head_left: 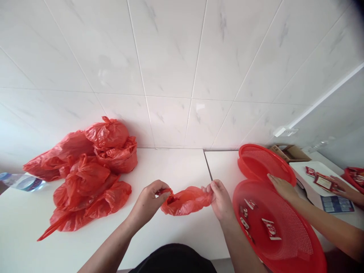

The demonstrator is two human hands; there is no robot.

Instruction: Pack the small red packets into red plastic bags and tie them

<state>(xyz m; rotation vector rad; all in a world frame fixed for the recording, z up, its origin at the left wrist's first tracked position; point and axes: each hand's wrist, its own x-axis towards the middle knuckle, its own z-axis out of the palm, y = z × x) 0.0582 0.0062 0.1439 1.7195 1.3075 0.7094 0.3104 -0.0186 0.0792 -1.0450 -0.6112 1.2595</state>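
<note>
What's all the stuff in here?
Held bag: one, red, centre
Piled bags: several, red, left
Bottles: apparently two, clear, far left and back right
Baskets: two large, red, right
Packets: several, mostly red, front basket, tray
Box: one, brown, behind baskets
Tray: one, white, far right
Panel: one, blue, below tray
Container: one, red, right edge
Socket: one, white, wall
Tabletops: two, white, underneath
Wall: one, pale, behind
Other hands: two, right
Clothing: black, bottom
Left hand: one, on bag
Right hand: one, on bag

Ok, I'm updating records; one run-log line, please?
left hand: holding red bag | right hand: holding its opposite end | left side: piled red bags | right side: red baskets
</note>
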